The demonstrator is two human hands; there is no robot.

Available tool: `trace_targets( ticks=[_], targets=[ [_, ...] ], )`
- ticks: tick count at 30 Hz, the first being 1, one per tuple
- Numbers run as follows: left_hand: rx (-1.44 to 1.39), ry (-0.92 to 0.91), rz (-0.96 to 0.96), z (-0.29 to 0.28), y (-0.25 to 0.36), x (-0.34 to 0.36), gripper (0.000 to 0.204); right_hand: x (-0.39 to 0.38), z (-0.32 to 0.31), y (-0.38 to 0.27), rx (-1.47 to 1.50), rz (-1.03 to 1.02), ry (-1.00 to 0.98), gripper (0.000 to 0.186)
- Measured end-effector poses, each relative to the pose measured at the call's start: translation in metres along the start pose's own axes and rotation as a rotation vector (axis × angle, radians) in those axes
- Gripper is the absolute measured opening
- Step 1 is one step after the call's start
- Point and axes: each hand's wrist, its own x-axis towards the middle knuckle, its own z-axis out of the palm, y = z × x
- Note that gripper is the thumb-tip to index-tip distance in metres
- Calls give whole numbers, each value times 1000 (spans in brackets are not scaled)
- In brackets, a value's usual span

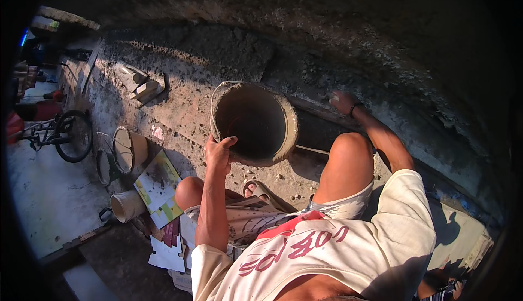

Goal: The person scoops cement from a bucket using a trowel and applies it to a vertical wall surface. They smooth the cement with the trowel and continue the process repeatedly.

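Observation:
A mortar-caked bucket [248, 121] stands tilted between my knees, its dark inside facing up and its wire handle hanging over the left rim. My left hand [219, 151] is closed on the near-left rim, thumb over the edge. Over to the right, my right hand [343, 103] reaches down to the rough, shaded ledge [318, 91] along the wall. Its fingers are curled, and shade hides whatever is in them.
Grey, mortar-smeared blocks or tools [143, 85] lie at the left. Nearer are a pale bucket [140, 149], a smaller bucket [128, 206] and a coloured printed sheet [158, 186]. A bicycle [73, 136] stands far left. Another person's hand [457, 289] shows at lower right.

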Motion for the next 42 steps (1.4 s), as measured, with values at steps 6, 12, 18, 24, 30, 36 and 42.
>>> trace_targets(
  ticks=[6,12,18,24,30,36,42],
  targets=[
    [-28,-86,-121,27,-13,12,40,29,-38,12,-180,-53,-37,41],
    [-82,-123,-179,52,-30,44,42,25,-34,-7,-228,-10,54,37],
    [-33,-52,-183,75,-48,59,38,11,-24,-10,-309,-9,240,35],
    [32,-8,-223,86,-56,67,42,5,-34,-22,-168,86,142,35],
    [17,-52,-274,82,-49,71,38,1,-35,-32,-22,121,178,42],
    [37,-119,-317,69,-40,67,38,-9,-43,-51,28,-26,289,44],
    [70,-64,-433,104,-20,73,38,-49,-33,-86,-6,-344,47,45]
  ],
)
